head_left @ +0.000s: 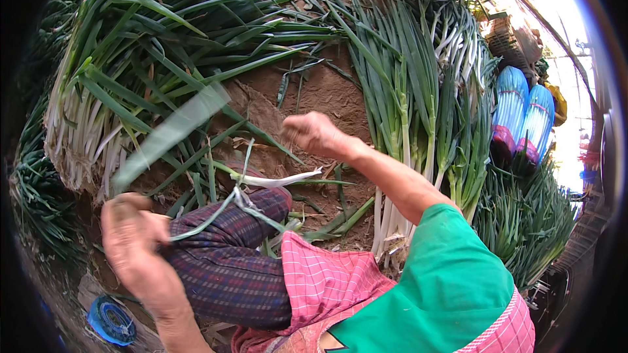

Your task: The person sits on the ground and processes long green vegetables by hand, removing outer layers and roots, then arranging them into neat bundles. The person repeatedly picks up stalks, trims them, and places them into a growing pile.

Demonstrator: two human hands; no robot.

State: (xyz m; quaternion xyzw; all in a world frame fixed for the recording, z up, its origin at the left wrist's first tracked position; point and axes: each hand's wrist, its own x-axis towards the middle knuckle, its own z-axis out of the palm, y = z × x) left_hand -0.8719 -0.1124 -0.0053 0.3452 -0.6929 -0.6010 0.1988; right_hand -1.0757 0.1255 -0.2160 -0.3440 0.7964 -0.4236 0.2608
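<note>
My left hand (130, 240) is at the lower left, blurred by motion, its fingers closed. A translucent pale green strip (171, 132) rises from it, also smeared by movement; its material is unclear. Over my plaid trouser leg (230, 279) lies a knotted pale tie (239, 193), one end reaching toward the left hand. My right hand (314, 132) hovers above the soil with curled fingers; whether anything is inside them is hidden. Just below it, a loose white green-onion stalk (279, 181) lies near my knee. A large heap of green onions (88, 142) stands left, roots toward me.
More long green onions (405, 108) lie along my right, beside further bunches (525, 220). Two blue-wrapped bundles (510, 103) rest there, near a woven crate (508, 41). Leaf scraps litter the brown soil (338, 93). A blue coil (110, 321) sits at lower left.
</note>
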